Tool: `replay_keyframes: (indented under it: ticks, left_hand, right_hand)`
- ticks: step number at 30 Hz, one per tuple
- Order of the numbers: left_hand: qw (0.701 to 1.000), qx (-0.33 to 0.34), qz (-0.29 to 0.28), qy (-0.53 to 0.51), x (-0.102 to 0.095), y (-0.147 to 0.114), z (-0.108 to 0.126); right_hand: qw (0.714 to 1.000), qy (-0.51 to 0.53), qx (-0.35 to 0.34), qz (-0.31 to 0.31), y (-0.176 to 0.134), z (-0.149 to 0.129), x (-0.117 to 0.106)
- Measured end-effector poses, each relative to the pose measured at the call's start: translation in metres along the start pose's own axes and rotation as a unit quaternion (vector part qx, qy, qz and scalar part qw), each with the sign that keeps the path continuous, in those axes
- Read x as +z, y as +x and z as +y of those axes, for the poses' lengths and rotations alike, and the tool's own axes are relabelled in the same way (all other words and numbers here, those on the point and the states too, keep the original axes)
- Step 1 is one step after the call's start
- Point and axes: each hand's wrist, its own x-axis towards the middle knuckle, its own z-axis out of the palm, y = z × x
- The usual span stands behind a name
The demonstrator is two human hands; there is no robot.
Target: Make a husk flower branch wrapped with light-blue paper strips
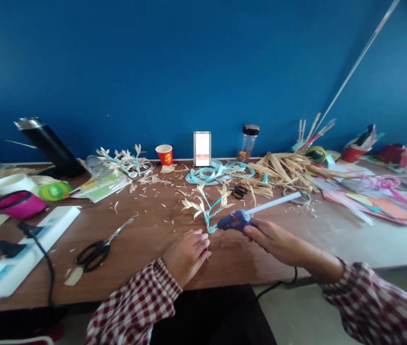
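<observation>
My left hand (pixel 189 253) is closed round the thin wire stem of a flower branch (pixel 203 207), just above the table. Pale husk-like petals and light blue tape wrapping show on the branch, which stands nearly upright beyond my fingers. In my right hand (pixel 275 239) is a blue glue gun (pixel 235 221), with a long whitish glue stick (pixel 277 202) jutting from its back. The gun's nozzle points left, close to a loose end of light blue tape (pixel 213 229) on the stem; whether they touch I cannot tell.
Scissors (pixel 97 251) and a white power strip (pixel 45 230) lie at the left. Behind the branch are coiled blue tape (pixel 206 173), small scissors (pixel 238 191) and a red paper cup (pixel 164 155). Dried husks (pixel 282 170) and coloured paper (pixel 376 203) spread to the right.
</observation>
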Motion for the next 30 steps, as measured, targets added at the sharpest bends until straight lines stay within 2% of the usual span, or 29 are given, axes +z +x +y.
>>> replay_keyframes:
  ticks: [6,10,16,24,30]
  left_hand:
    - [1.0,0.005,0.02,0.01,-0.0009,0.0002,0.001]
    - [1.0,0.001,0.012,0.012,-0.001,0.0,0.0014]
    - [1.0,-0.005,0.009,-0.001,0.001,-0.0005,0.0]
    - [1.0,-0.001,0.013,0.006,0.0013,-0.0015,-0.0002]
    - [1.0,-0.003,0.011,-0.004,0.0013,-0.0015,0.0]
  right_hand:
    - [1.0,0.005,-0.006,-0.01,0.0043,0.0011,0.0009]
    - [1.0,-0.004,-0.005,0.014,0.0042,0.0015,-0.0011]
    - [1.0,0.001,-0.001,-0.011,0.0035,-0.0032,0.0006]
    - [1.0,0.014,-0.016,-0.006,0.0064,-0.0034,0.0017]
    - [1.0,-0.008,0.011,0.004,-0.0009,0.0025,-0.0017]
